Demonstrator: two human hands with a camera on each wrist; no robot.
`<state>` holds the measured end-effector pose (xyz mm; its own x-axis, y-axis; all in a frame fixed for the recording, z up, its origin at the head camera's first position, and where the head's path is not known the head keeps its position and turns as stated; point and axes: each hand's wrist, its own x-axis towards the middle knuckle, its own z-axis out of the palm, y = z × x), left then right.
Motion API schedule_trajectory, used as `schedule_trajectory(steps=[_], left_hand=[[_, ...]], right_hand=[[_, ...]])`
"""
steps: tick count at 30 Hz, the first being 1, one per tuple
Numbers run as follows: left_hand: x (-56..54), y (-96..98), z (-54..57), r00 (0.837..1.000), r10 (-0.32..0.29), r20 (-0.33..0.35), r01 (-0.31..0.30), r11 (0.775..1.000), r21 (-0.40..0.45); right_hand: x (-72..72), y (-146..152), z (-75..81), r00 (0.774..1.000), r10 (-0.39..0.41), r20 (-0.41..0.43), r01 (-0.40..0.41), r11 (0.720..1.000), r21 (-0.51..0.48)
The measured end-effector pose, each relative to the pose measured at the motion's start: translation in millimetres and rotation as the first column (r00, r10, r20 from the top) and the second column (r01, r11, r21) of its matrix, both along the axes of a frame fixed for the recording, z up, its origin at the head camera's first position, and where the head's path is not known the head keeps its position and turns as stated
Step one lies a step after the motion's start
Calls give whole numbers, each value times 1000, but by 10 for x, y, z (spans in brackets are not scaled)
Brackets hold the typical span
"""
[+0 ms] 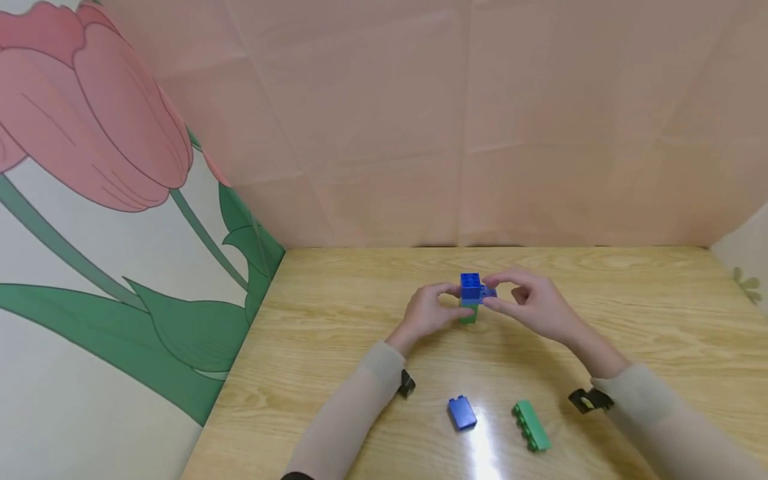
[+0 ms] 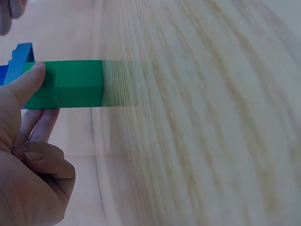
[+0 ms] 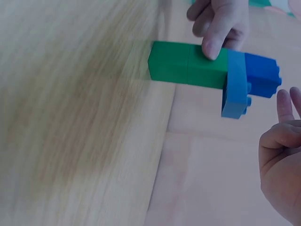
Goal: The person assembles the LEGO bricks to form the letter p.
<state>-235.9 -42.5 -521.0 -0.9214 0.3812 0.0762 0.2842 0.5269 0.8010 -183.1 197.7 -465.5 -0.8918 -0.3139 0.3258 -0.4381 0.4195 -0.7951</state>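
Two green blocks (image 3: 169, 63) stand stacked on the table, with a lighter blue brick (image 3: 236, 77) across their top. A darker blue brick (image 1: 471, 287) sits uppermost, its studs showing. The lighter brick juts out toward the right side. My left hand (image 1: 427, 312) grips the upper green block, its thumb pressed on the near face and fingers behind. Around the jutting end, my right hand (image 1: 537, 303) holds its thumb and forefinger apart. In the right wrist view, a gap shows between the right fingers (image 3: 284, 106) and the bricks.
On the wooden table (image 1: 336, 307), a loose blue brick (image 1: 462, 413) lies nearer the front. To its right is a long green brick (image 1: 531, 425) on its side. A pinkish cloth (image 1: 372, 133) hangs behind the table, and a tulip-printed panel (image 1: 120, 133) stands at left.
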Motion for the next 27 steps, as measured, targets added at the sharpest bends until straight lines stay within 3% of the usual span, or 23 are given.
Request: schedule_trajectory(steps=[5, 10, 19, 27], left_hand=[[7, -4, 4, 1000, 4, 1, -4, 1000, 4], [13, -7, 20, 1000, 3, -6, -3, 1000, -6], [17, -26, 22, 1000, -13, -22, 13, 1000, -1], [31, -34, 26, 1000, -19, -21, 19, 999, 29]], right_hand=[[200, -55, -4, 998, 57, -21, -56, 997, 44], [385, -155, -42, 985, 174, 7, -174, 981, 91], [634, -368, -219, 939, 307, 156, -338, 907, 250], [746, -450, -319, 894, 392, 215, -442, 849, 289]])
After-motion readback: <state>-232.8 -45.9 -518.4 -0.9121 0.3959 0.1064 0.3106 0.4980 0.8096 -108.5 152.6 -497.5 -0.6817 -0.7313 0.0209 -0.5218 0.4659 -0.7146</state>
